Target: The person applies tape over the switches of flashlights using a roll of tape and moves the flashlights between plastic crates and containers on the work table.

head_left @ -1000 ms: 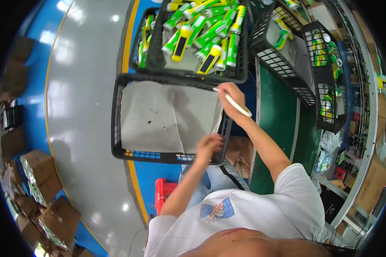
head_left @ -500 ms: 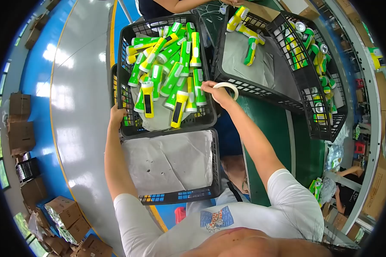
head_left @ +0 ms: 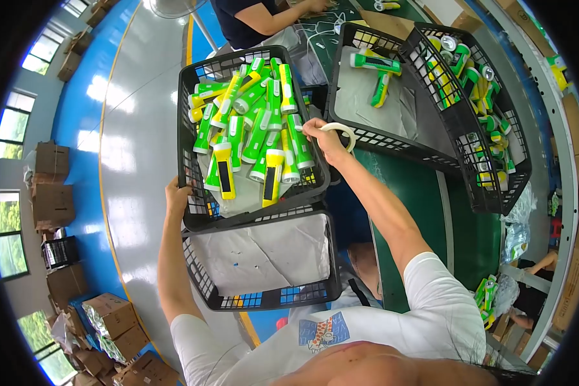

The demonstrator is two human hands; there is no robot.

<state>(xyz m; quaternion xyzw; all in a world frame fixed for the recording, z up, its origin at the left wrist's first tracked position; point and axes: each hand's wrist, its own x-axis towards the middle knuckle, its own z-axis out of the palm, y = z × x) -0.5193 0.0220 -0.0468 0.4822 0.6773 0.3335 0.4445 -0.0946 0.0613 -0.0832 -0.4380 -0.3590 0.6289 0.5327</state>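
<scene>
Here, the left hand [head_left: 177, 195] clasps the side and the right hand [head_left: 326, 139], hooked with a white ring [head_left: 353, 136], pinches the rim of a black plastic basket [head_left: 184, 128] of green-and-yellow flashlights [head_left: 257, 138], just beyond a grey-lined black basket [head_left: 334, 273], and a one-sided tilt could spill the heap.

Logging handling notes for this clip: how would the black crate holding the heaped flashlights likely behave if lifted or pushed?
The black crate is probably fairly heavy, since many flashlights are heaped inside. It looks like stiff latticed plastic, so it should keep its shape. The loose, round-barrelled flashlights may roll or slide if it tips.
</scene>
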